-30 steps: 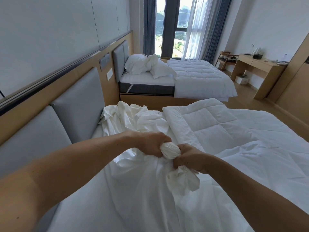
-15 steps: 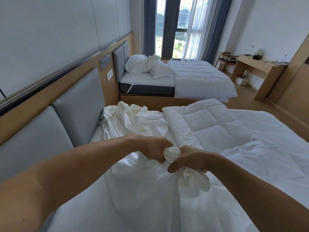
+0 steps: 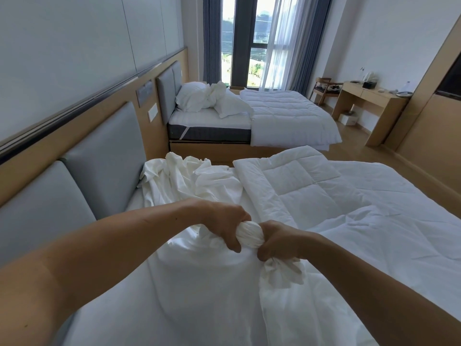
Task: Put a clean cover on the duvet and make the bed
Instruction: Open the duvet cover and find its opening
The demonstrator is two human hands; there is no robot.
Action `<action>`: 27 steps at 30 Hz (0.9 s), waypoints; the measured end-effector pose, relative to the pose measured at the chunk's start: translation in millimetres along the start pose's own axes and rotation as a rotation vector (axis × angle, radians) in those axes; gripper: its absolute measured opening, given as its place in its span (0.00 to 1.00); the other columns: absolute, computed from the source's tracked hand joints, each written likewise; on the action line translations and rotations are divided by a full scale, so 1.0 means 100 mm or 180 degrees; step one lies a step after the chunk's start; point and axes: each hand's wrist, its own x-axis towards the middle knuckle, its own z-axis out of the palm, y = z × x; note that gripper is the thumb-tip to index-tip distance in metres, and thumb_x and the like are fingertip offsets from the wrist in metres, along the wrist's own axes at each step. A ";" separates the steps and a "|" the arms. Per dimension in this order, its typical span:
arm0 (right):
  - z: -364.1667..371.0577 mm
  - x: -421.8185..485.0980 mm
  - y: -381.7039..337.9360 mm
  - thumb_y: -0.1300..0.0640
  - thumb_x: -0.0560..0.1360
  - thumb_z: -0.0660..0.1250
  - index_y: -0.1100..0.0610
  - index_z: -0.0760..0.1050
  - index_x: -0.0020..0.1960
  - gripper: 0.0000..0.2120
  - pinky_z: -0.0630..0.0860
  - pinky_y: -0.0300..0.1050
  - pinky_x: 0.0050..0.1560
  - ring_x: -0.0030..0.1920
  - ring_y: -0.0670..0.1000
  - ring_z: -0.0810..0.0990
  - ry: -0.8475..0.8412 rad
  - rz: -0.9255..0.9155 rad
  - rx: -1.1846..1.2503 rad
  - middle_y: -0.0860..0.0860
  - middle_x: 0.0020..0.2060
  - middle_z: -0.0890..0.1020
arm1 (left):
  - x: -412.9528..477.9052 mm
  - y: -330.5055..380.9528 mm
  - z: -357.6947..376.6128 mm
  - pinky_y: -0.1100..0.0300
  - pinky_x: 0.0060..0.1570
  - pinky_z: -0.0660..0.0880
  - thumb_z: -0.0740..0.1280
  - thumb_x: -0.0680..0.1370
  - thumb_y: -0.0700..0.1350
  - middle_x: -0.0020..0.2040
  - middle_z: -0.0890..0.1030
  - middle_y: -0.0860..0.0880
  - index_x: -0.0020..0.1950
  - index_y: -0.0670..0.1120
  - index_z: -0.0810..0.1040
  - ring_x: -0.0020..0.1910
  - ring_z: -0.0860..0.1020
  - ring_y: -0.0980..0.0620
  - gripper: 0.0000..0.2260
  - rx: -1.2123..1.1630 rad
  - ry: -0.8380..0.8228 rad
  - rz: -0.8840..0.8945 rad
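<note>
The duvet cover is thin white woven cloth, smooth with a faint sheen, heavily creased and ribbed with fine folds where it is bunched tight. The duvet is thicker matt white cloth, quilted into padded squares. The headboard panels are smooth, matt grey padded upholstery, set against pale wood panelling with a satin finish. The tabletop is similar pale matt wood. The floor looks like light wood, slightly glossy. The sheer curtain is translucent cloth.

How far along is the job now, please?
Done: the duvet lies spread out. In hand: left hand and right hand grip a bunched knob of the cover. Left: the duvet is mostly bare and the cover crumpled, so covering and smoothing remain.
</note>
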 end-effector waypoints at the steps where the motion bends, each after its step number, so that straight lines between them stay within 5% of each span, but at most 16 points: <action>1: 0.00 -0.01 0.01 0.67 0.66 0.70 0.53 0.76 0.44 0.12 0.76 0.45 0.43 0.40 0.49 0.77 0.0008 -0.0017 0.0035 0.50 0.38 0.78 | -0.01 0.01 -0.01 0.66 0.34 0.70 0.79 0.69 0.49 0.40 0.77 0.57 0.51 0.52 0.74 0.41 0.77 0.54 0.17 0.0011 -0.0006 0.0008; 7: -0.05 -0.05 0.03 0.69 0.64 0.68 0.57 0.79 0.49 0.15 0.78 0.44 0.43 0.41 0.50 0.80 -0.0175 -0.0113 0.0644 0.52 0.40 0.80 | -0.08 0.06 -0.10 0.68 0.33 0.69 0.79 0.69 0.47 0.43 0.78 0.55 0.57 0.49 0.77 0.41 0.76 0.55 0.20 0.0040 0.0067 0.0029; 12: -0.05 -0.06 -0.04 0.72 0.66 0.65 0.60 0.77 0.42 0.09 0.75 0.41 0.35 0.33 0.50 0.77 -0.0237 0.0172 0.0762 0.52 0.32 0.77 | -0.11 0.07 -0.10 0.69 0.32 0.67 0.78 0.70 0.46 0.40 0.77 0.57 0.53 0.51 0.75 0.37 0.75 0.59 0.16 0.0050 -0.0015 0.0045; 16: -0.05 -0.09 -0.10 0.62 0.58 0.65 0.59 0.75 0.39 0.09 0.71 0.40 0.33 0.30 0.49 0.73 -0.0097 0.0262 0.0906 0.52 0.31 0.75 | -0.13 0.08 -0.11 0.66 0.36 0.70 0.75 0.71 0.43 0.42 0.78 0.55 0.52 0.51 0.75 0.39 0.76 0.55 0.14 0.0055 0.0043 0.0054; 21: -0.10 -0.12 -0.16 0.62 0.66 0.77 0.58 0.82 0.48 0.11 0.80 0.45 0.41 0.40 0.51 0.82 -0.0247 0.0266 0.0631 0.52 0.38 0.83 | -0.14 0.07 -0.12 0.67 0.34 0.68 0.73 0.72 0.41 0.43 0.77 0.55 0.52 0.53 0.73 0.40 0.75 0.55 0.14 -0.0049 -0.0041 0.0068; 27: -0.11 -0.15 -0.17 0.62 0.63 0.74 0.63 0.81 0.50 0.15 0.80 0.50 0.48 0.42 0.53 0.81 -0.0209 0.0321 0.0221 0.53 0.41 0.81 | -0.13 0.13 -0.10 0.68 0.33 0.68 0.72 0.73 0.38 0.41 0.75 0.58 0.51 0.52 0.73 0.38 0.74 0.59 0.13 -0.0125 -0.0081 0.0086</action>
